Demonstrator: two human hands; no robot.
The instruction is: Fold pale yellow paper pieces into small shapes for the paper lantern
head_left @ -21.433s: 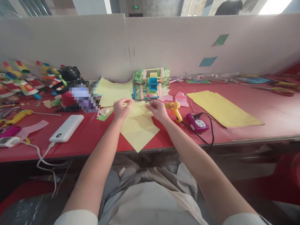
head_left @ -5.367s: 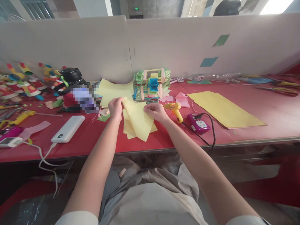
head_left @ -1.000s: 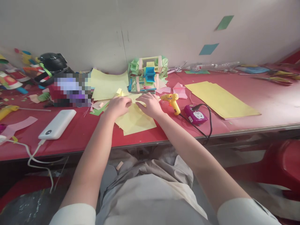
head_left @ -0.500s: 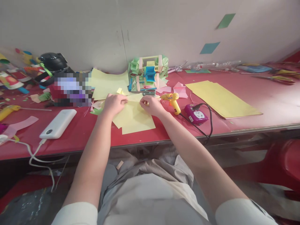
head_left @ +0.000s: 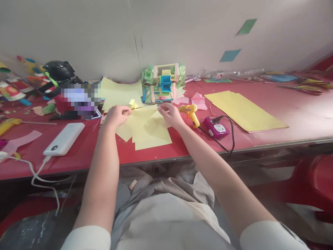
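Note:
Pale yellow paper sheets [head_left: 149, 133] lie overlapped on the red table in front of me. My left hand [head_left: 117, 116] is closed at their left side, with a sheet that juts out to the left under its fingers. At the upper right of the sheets, my right hand [head_left: 170, 114] pinches a slightly raised edge of the paper; its fingertips are partly hidden. A small folded yellow paper piece [head_left: 133, 103] sits just beyond the sheets. Scissors [head_left: 164, 102] lie behind my right hand, mostly covered. Beside that hand is a yellow glue gun [head_left: 191, 113].
Against the wall stands a green and blue paper-and-stick model [head_left: 165, 83]. A purple power socket [head_left: 217, 127] with a black cable and yellow card sheets [head_left: 247, 111] are on the right. A white power bank [head_left: 64, 139] with a cable lies left, near another yellow glue gun [head_left: 9, 125].
My left hand has moved left, and the sheet under it has slid left too. My right hand's fingers have straightened somewhat. The view has shifted slightly.

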